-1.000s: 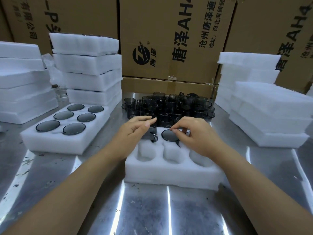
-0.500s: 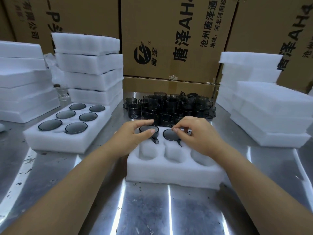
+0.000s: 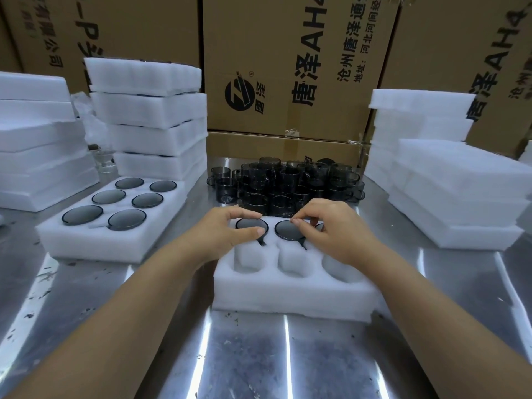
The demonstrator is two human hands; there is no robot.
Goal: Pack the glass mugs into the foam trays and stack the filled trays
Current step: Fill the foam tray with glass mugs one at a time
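The foam tray (image 3: 290,298) sits at 12 o'clock on the steel table (image 3: 244,355). The left hand (image 3: 227,230) curls thumb and forefinger round the rim of the left mug (image 3: 250,226), which is seated in the tray's far-left pocket. The right hand (image 3: 336,228) pinches the rim of the middle mug (image 3: 286,231) beside it (the 3 near pockets show bare foam). Loose mugs (image 3: 285,182) crowd just beyond, and a filled tray (image 3: 109,243) of 6 lies at 10 o'clock.

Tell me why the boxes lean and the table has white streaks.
Head view: the wide-angle lens likely bows the boxes and foam stacks outward near the edges; white glare streaks run down the metal table; the dark mugs merge, hard to count.
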